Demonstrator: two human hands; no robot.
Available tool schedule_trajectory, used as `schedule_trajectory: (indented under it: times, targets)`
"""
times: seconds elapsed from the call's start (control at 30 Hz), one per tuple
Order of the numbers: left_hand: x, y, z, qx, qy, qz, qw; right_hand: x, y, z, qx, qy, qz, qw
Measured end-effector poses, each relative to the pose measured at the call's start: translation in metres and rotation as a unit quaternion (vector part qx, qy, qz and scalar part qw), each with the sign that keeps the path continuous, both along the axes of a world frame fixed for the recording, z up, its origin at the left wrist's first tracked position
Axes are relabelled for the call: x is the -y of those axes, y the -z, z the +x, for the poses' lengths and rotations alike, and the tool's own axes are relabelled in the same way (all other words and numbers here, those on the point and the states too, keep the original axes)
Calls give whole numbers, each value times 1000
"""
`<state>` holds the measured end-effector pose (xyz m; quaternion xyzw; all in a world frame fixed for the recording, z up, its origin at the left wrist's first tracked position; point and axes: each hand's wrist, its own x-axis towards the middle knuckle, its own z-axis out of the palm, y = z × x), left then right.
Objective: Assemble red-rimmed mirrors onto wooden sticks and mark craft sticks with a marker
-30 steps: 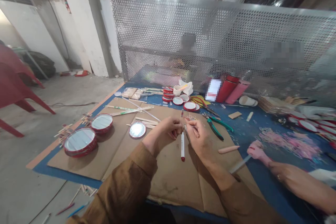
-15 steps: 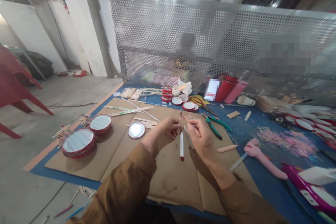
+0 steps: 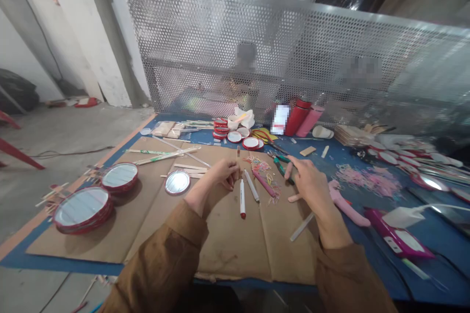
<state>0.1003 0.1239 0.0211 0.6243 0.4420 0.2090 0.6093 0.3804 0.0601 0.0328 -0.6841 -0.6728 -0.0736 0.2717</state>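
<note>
My left hand (image 3: 224,174) is closed in a pinch above the cardboard, near a small flat stick (image 3: 238,152); I cannot tell what its fingertips hold. Below it lies a white marker with a red end (image 3: 242,199). A grey-white pen (image 3: 251,186) and a dark pink pen (image 3: 263,183) rest alongside, next to loose coloured rubber bands (image 3: 260,162). My right hand (image 3: 310,183) is over the right part of the cardboard with fingers apart, beside green-handled pliers (image 3: 281,167). A pinkish piece at its palm is partly covered.
Red-rimmed round pieces with stick ends (image 3: 82,208) stand on the left, near a small round mirror (image 3: 177,182). Wooden sticks (image 3: 189,168) lie behind. On the right are a pink glue gun-like tool (image 3: 343,205), a purple power strip (image 3: 398,232) and pink bands (image 3: 367,179). A perforated metal panel (image 3: 205,49) closes the back.
My right hand has moved away from my left, rightward to the pliers, and its fingers have spread. My left hand keeps its pinch. The whole view has shifted slightly to the right.
</note>
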Motion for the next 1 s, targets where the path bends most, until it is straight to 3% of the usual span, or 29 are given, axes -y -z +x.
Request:
schedule_trajectory:
  times: [0.1,0.23,0.43,0.63,0.73,0.83,1.0]
  targets:
    - [-2,3,0,2,3,-3,1000,2,0,-21,43,-17,25,999]
    - [-5,8,1,-2,10,-10,1000,5,3,-57,85,-88,-22,992]
    - [-4,5,1,-22,16,10,1000,4,9,-84,137,-35,-102,985]
    - [0,-2,0,-31,20,9,999,0,18,-84,118,-10,-69,991]
    - [1,-4,0,-27,22,4,999,-2,17,-81,38,-11,-38,998]
    - [1,-4,0,-13,24,10,1000,-2,13,-83,-134,-51,-15,990]
    - [0,-1,1,10,28,16,999,2,5,-99,-389,-167,-52,904]
